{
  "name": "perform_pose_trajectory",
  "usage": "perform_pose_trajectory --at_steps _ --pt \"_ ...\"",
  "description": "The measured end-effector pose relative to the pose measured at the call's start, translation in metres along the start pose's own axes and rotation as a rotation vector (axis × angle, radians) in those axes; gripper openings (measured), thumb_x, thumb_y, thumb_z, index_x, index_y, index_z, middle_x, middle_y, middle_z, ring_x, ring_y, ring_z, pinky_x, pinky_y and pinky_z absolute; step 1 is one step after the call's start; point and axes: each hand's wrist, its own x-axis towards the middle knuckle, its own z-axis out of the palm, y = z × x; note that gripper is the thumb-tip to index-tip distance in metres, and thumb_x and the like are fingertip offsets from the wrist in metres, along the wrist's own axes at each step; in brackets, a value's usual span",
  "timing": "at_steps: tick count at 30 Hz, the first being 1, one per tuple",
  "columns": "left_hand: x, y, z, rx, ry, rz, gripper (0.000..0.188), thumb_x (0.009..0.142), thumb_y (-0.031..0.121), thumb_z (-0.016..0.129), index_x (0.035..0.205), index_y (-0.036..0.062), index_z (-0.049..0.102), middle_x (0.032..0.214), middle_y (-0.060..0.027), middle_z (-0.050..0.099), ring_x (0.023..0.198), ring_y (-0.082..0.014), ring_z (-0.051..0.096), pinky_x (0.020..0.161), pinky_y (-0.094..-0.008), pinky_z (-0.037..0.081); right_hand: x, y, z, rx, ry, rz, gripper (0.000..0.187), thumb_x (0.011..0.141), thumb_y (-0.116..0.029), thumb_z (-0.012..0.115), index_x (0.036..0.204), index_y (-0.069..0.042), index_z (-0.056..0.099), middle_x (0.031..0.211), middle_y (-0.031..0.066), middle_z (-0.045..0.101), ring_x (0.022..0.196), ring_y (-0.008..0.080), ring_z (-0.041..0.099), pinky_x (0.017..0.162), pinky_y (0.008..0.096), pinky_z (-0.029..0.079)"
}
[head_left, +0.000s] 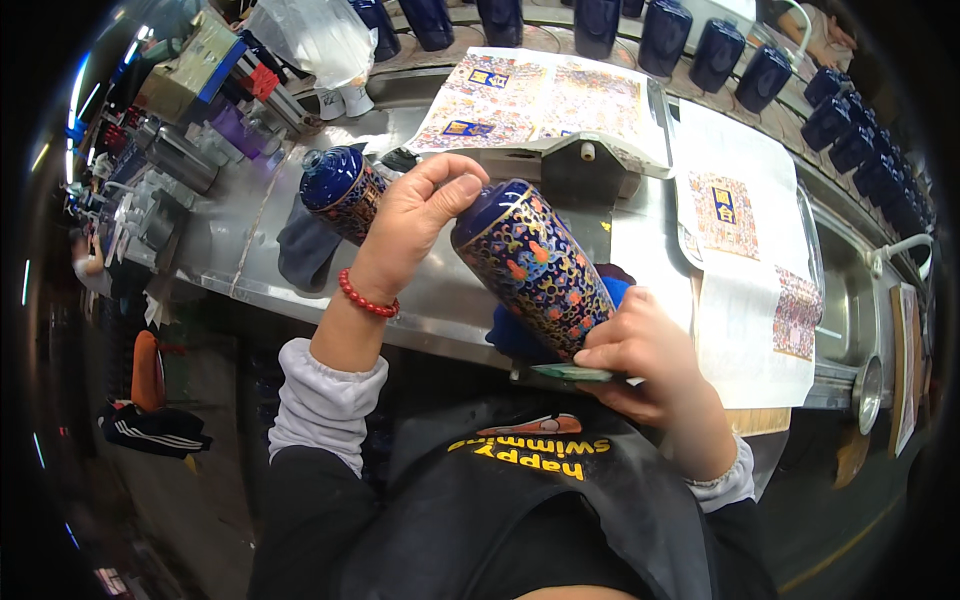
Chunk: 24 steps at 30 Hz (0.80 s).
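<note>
A dark blue ceramic bottle covered in a colourful patterned decal lies tilted over the steel bench. My left hand grips its neck end, a red bead bracelet on that wrist. My right hand is at the bottle's lower end, pressing a thin green flat scraper against it. A blue cloth lies under the bottle. A second decorated blue bottle lies on a grey cloth to the left, untouched.
Printed decal sheets lie on the bench behind, more to the right. A row of plain dark blue bottles lines the back. A steel sink is at right. Boxes and metal cans crowd the far left.
</note>
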Motion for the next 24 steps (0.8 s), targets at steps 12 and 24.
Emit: perform_pose_trajectory --at_steps 12,24 --pt "-0.010 0.023 0.012 0.224 0.015 0.096 0.025 0.104 0.025 0.065 0.115 0.0018 0.066 0.099 0.0025 0.063 0.091 -0.0043 0.055 0.084 -0.0200 0.046 0.005 -0.013 -0.002 0.327 0.527 0.439 0.021 0.084 0.002 0.075 0.103 0.002 0.067 0.093 0.0114 0.067 0.081 0.0198 0.064 0.073 0.0284 0.050" --pt "-0.009 0.030 0.022 0.305 0.049 0.220 0.026 0.100 0.028 0.071 0.105 0.0033 0.071 0.090 -0.0027 0.068 0.083 -0.0090 0.061 0.073 -0.0255 0.049 0.042 -0.010 -0.022 -0.261 0.326 -0.086 0.043 0.080 0.012 0.073 0.119 -0.003 0.063 0.120 0.0191 0.072 0.097 0.0270 0.067 0.079 0.0358 0.049"
